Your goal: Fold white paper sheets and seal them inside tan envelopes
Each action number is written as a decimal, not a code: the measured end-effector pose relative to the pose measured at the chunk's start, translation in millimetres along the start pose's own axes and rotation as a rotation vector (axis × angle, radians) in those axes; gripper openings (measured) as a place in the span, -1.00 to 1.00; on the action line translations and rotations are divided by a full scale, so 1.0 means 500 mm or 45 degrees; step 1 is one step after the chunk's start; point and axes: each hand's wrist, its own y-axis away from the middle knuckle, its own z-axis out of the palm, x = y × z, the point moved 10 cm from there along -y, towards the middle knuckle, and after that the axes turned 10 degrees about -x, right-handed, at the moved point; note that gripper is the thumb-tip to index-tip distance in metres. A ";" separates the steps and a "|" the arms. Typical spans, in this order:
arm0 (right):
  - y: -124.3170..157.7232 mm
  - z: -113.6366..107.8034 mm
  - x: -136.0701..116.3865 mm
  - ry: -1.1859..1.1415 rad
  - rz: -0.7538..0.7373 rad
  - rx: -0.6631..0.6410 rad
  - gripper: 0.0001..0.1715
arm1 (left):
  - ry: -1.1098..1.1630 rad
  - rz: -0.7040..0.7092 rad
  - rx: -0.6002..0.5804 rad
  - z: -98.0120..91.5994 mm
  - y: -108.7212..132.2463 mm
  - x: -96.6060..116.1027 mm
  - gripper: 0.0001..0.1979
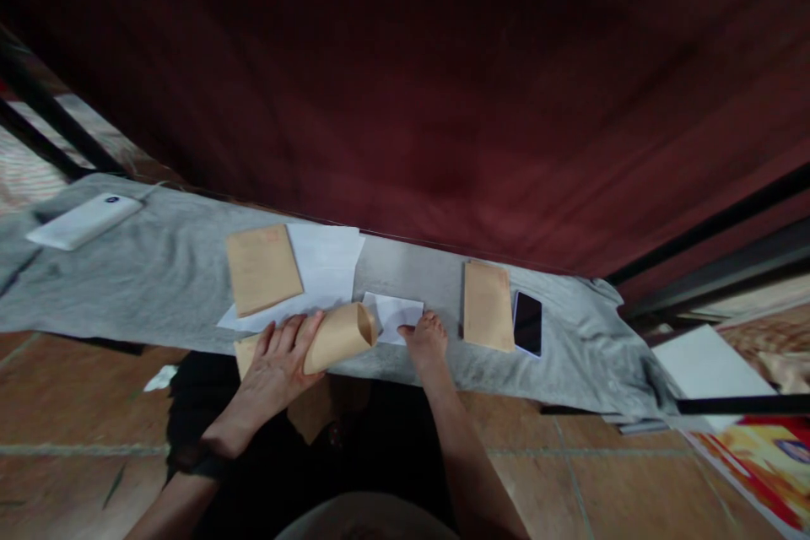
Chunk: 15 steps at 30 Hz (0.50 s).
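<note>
Dark red fabric (418, 118) fills the upper view, its folds lost in shadow, beyond a narrow surface draped in grey cloth (170, 270). The left hand (278, 363) squeezes a brown envelope (335, 339) between thumb and fingers, hiding part of it and bowing its mouth open. Just beside that mouth, the curled right hand (428, 340) covers one end of a white paper (393, 310); whether it pinches it, I cannot tell.

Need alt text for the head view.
Left hand lies over a brown envelope, its mouth gaping; right hand touches white paper. More brown envelopes lie left and right on gray cloth, near a phone at right.
</note>
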 end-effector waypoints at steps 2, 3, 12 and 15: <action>-0.006 -0.001 0.004 -0.040 0.034 -0.034 -0.23 | 0.009 -0.015 0.001 0.006 0.005 -0.004 -0.11; -0.009 -0.001 0.009 -0.070 0.058 -0.058 -0.25 | 0.013 -0.019 -0.003 0.008 0.007 -0.005 -0.11; -0.005 -0.003 0.023 -0.361 -0.009 -0.049 -0.69 | 0.057 -0.028 -0.002 0.007 0.009 -0.007 -0.06; 0.004 -0.007 0.020 -0.646 -0.169 -0.048 -0.81 | 0.067 -0.049 -0.009 0.007 0.006 -0.009 -0.04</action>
